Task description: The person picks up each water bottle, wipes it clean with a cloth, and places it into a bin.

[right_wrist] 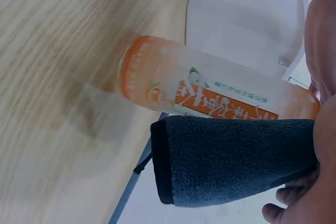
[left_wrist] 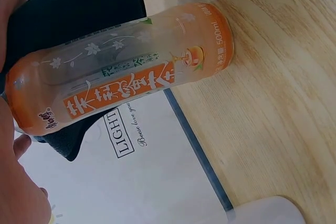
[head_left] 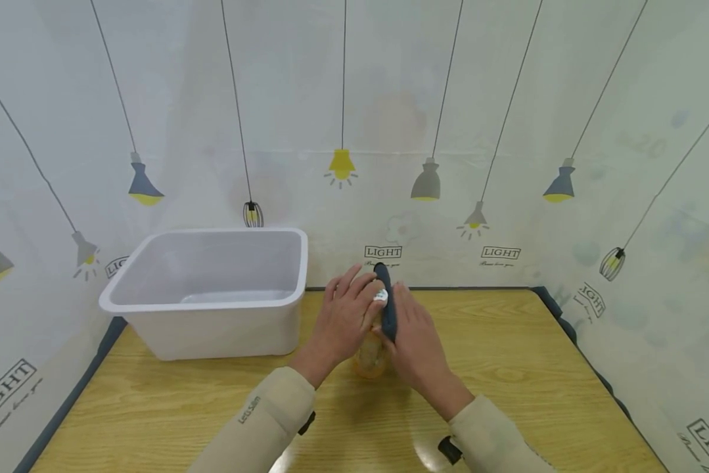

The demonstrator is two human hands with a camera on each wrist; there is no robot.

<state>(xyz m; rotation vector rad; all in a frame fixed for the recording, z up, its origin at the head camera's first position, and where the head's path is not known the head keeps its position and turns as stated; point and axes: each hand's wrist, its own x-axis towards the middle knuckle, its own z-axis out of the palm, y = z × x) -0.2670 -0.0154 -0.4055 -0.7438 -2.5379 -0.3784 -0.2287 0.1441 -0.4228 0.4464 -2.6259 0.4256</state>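
- Bottle (head_left: 370, 362), orange-label tea, nr back edge of desk (head_left: 508, 368)
- L grip (head_left: 345, 322) clamped rnd its top
- R grip (head_left: 416, 338) clamped on navy cloth (head_left: 389, 315), agst bottle
- White tub (head_left: 212, 334), back-L corner

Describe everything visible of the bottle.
The bottle looks like translucent plastic, with orange bands near both ends, an orange panel of white characters, white flowers and "500ml". It is held top end up over the table; exact tilt and base contact are unclear. The left hand grips its upper part; the right hand holds a dark blue cloth against its side.
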